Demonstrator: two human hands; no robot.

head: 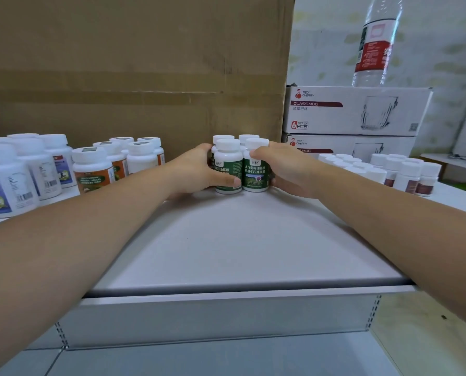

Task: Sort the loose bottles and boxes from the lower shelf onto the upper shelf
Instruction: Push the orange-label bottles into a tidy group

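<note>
Several green-labelled white bottles (241,165) stand upright in a tight cluster at the back of the white upper shelf (237,248), against a big cardboard box. My left hand (199,169) presses on the cluster's left side, thumb across the front-left bottle. My right hand (283,169) wraps the right side, fingers on the front-right bottle's neck. Both hands squeeze the cluster between them. The lower shelf (199,359) shows only bare grey surface at the bottom of the view.
Orange-labelled bottles (112,164) and blue-labelled bottles (12,175) stand at the left. Brown-labelled bottles (397,172) fill the right. Behind are the cardboard box (134,66), two stacked glass-mug boxes (354,112) and a clear water bottle (375,42) on top.
</note>
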